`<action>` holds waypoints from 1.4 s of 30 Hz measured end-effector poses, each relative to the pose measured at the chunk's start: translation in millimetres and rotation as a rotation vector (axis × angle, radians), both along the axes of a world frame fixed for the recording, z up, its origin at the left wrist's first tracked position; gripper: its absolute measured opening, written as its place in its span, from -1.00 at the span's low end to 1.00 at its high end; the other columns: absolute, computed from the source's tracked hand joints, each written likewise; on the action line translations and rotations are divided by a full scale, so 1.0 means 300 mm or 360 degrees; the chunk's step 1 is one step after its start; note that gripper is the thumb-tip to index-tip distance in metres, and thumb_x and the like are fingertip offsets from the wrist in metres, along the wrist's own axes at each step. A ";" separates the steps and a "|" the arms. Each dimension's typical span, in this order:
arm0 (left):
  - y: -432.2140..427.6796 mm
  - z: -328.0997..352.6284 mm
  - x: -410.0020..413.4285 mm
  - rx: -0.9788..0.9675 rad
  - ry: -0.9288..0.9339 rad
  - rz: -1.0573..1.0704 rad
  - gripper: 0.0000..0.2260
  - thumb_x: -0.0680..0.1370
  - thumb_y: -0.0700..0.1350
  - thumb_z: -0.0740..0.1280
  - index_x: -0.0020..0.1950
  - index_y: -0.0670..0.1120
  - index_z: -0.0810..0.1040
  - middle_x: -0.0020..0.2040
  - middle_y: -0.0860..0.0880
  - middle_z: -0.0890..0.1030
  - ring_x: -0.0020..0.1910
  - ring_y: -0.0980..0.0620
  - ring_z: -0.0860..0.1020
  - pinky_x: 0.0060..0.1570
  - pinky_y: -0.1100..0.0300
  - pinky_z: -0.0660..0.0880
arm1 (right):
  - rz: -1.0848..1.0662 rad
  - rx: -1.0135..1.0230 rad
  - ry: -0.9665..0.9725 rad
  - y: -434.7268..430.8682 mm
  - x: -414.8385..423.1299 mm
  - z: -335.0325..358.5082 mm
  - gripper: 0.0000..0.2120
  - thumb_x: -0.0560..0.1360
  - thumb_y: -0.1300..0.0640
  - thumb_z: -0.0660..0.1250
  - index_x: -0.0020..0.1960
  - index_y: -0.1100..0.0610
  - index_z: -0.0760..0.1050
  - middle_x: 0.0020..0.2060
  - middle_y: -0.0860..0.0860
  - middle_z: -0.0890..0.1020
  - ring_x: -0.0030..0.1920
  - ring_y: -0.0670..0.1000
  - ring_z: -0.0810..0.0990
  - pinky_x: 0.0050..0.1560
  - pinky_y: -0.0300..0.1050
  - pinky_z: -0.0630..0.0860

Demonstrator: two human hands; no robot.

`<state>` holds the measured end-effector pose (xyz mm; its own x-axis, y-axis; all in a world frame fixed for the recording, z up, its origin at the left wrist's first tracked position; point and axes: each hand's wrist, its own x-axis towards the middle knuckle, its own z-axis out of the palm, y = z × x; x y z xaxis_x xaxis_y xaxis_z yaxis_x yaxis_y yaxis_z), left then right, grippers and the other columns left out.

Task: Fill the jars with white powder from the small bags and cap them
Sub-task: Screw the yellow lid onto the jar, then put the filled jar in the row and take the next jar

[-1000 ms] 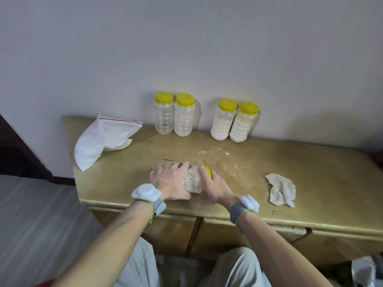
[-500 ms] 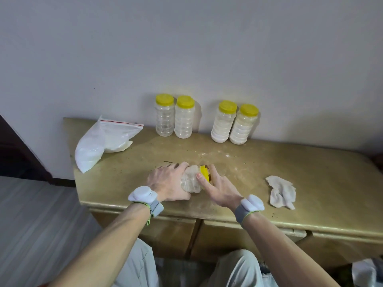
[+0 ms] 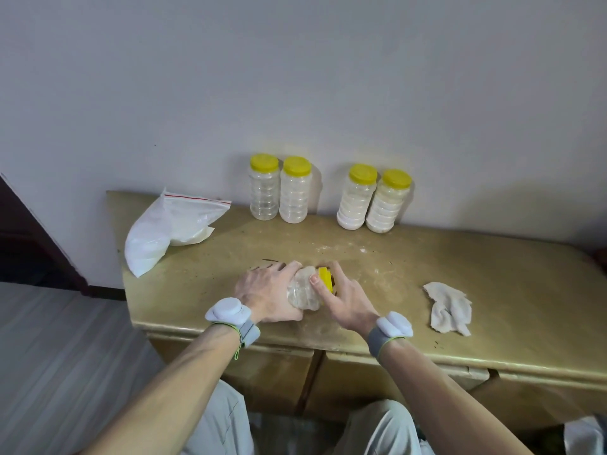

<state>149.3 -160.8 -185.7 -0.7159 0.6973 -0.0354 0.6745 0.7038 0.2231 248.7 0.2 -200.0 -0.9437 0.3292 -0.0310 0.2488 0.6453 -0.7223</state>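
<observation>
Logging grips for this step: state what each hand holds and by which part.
Both hold one jar lying on the table. The left hand grips its body; the right hand grips its yellow cap.

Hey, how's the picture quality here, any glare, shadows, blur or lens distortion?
Head view: soft, even light, no harsh glare; capped jars cast faint shadows rightward on the wall; the wide-angle lens bows the table edges; the held jar shows no strong motion blur.

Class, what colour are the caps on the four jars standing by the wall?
Yellow. All four caps match, and they show best in the head view.
</observation>
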 end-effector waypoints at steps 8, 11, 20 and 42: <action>0.006 0.013 -0.015 -0.0019 -0.0030 0.0052 -0.42 0.22 0.31 0.34 0.20 0.23 0.32 0.01 0.16 0.56 0.01 -0.03 0.57 -0.06 0.10 0.47 | -0.0104 0.0025 -0.0178 -0.026 -0.060 0.054 -0.64 0.62 -0.30 0.02 -0.05 -0.07 0.41 -0.08 0.15 0.60 -0.02 0.26 0.55 0.05 0.09 0.46; 0.012 0.019 -0.024 -0.0008 -0.0086 0.0109 -0.41 0.26 0.30 0.35 0.24 0.23 0.30 0.08 0.14 0.57 0.01 -0.05 0.57 -0.09 0.11 0.46 | -0.0123 -0.0151 -0.0215 -0.007 -0.063 0.055 -0.41 0.47 -0.54 -0.11 0.00 -0.11 0.40 -0.11 0.08 0.60 -0.13 0.15 0.55 0.03 0.09 0.53; 0.182 0.121 -0.169 0.1019 -0.0580 0.0695 -0.29 0.26 0.26 0.58 0.31 0.09 0.41 0.20 -0.02 0.63 0.17 -0.13 0.59 0.15 0.06 0.50 | -0.0400 0.0088 -0.0419 0.204 -0.106 0.016 -0.55 0.52 -0.33 0.15 0.11 0.03 0.43 -0.06 0.02 0.65 -0.11 0.11 0.64 0.06 0.05 0.58; 0.650 0.005 -0.426 0.1238 -0.0641 0.0807 -0.25 0.40 0.14 0.56 0.47 -0.06 0.33 0.41 -0.09 0.49 0.40 -0.16 0.44 0.34 0.00 0.34 | 0.0034 0.0266 -0.1158 0.325 -0.378 0.025 -0.58 0.58 -0.03 0.34 0.29 0.25 0.52 0.26 0.17 0.57 0.22 0.19 0.55 -0.02 -0.07 0.36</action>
<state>21.6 34.1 -184.3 -0.9692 0.2464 -0.0047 0.1097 0.4486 0.8870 135.3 97.6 -192.4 -0.7102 0.3664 -0.6011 0.6128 0.7420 -0.2717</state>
